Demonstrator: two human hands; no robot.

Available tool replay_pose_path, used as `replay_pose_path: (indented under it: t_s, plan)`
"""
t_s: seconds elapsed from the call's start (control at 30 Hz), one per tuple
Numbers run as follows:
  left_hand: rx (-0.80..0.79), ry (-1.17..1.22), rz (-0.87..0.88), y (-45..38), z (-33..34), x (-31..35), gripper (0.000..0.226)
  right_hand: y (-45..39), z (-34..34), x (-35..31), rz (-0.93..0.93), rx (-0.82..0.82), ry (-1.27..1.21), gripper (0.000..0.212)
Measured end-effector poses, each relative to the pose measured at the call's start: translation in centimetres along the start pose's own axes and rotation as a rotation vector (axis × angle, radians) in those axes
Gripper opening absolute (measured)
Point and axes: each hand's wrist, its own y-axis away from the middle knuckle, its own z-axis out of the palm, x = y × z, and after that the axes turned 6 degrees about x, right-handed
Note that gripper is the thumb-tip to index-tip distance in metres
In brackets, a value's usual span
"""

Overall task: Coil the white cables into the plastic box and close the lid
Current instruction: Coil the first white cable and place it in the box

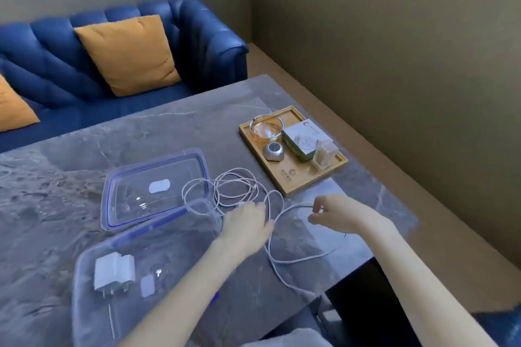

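Nearest, plastic box (93, 276) holding a charger (112, 273), lid (153, 187) off beside it; left hand (248, 222) rests open on tangled white cables (239, 186) on the worktop (56, 191), right hand (335, 213) pinches one end: gathering stage, coiling next.

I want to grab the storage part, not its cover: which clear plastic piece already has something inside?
The near box, close to the table's front edge: a white charger lies inside. The far piece is the lid.

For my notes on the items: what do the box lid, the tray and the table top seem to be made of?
Box lid: probably clear plastic, glossy, see-through, with a blue rim.
Tray: looks like light wood or bamboo, matte, with visible grain.
Table top: grey veined stone or a stone-look slab, smooth with soft reflections.
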Motion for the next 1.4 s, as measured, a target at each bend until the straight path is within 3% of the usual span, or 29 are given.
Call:
replay_pose_path:
  t_s: [0.23, 0.37, 0.47, 0.6, 0.73, 0.93, 1.0, 1.1, 1.17, 1.3, 1.4]
  plan:
    - [0.025, 0.017, -0.014, 1.6, 5.0, 1.8, 0.029, -0.1, 7.9, 3.1, -0.075, 0.054, -0.088, 0.036]
    - [-0.023, -0.067, 0.142, 3.0, 8.2, 2.4, 0.027, -0.5, 11.3, 3.1, -0.144, 0.117, -0.091, 0.029]
    - [0.068, -0.109, 0.233, 3.2, 10.0, 1.7, 0.014, -0.5, 12.9, 3.2, -0.188, 0.194, -0.082, 0.019]
    - [0.074, -0.168, 0.205, 3.0, 11.1, 1.3, 0.036, -1.1, 13.4, 3.8, -0.251, 0.248, -0.094, 0.012]
    - [0.149, -0.113, 0.216, 3.3, 10.6, 1.3, 0.033, -1.1, 12.2, 3.9, -0.290, 0.348, -0.131, 0.012]
    - [0.461, 0.047, 0.184, 2.1, 7.3, 0.7, 0.010, 0.0, 7.2, 2.2, -0.364, 0.644, -0.295, 0.009]
    - [0.478, 0.191, 0.154, 1.5, 6.0, 0.7, 0.020, 0.1, 5.6, 1.6, -0.401, 0.734, -0.342, 0.011]
    - [0.421, 0.551, 0.004, 0.1, 4.4, 0.1, 0.017, 0.0, 3.0, 0.9, -0.415, 0.879, -0.462, 0.022]
    - [0.377, 0.727, -0.089, -1.1, 3.6, -0.7, 0.019, -0.2, 1.5, 0.5, -0.418, 0.905, -0.548, 0.021]
    - [0.387, 0.744, -0.108, -3.2, 2.1, -1.6, 0.020, -0.4, -0.2, -0.1, -0.421, 0.874, -0.649, 0.015]
    - [0.442, 0.916, -0.161, -3.8, 0.4, -1.4, 0.021, -0.9, -1.1, -0.2, -0.367, 0.845, -0.708, 0.012]
